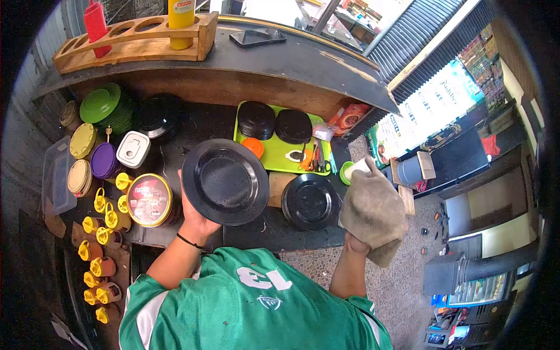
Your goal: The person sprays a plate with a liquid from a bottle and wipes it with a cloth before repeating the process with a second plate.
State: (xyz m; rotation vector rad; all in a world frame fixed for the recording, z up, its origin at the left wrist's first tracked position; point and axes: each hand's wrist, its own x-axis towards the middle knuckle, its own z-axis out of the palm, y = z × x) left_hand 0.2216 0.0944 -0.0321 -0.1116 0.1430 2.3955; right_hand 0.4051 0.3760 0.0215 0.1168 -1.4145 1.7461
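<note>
Presently holding a black plate [226,178] in the left hand [199,219], raised in front of the chest and above the bench [251,235]. Gripping from about eight o'clock on the rim, with most fingers hidden underneath; judged closed on the plate. Also carrying a grey-brown cloth [373,210] over the right hand [354,244], between three and four o'clock from the plate. Cannot tell the closeness of the right grip, owing to fingers covered by fabric.

Rated as main hazard: dropping the plate. Could slip or tip towards one o'clock because of support from one side only, more so if wet. Could then strike the plate stack [310,201], between three and four o'clock and near the front edge, chipping or shifting it.

Noted further: blotchy patches on the cloth. Could pass grime to the plate on contact, if soiled. Could also catch the green container [346,173], just off the cloth's eleven o'clock, with a loose fold; cannot confirm a gap there. Could knock the round tub [150,199], near the left wrist at nine o'clock, by swinging that forearm outward. Judged less exposed: green tray [274,157] at two o'clock.
</note>
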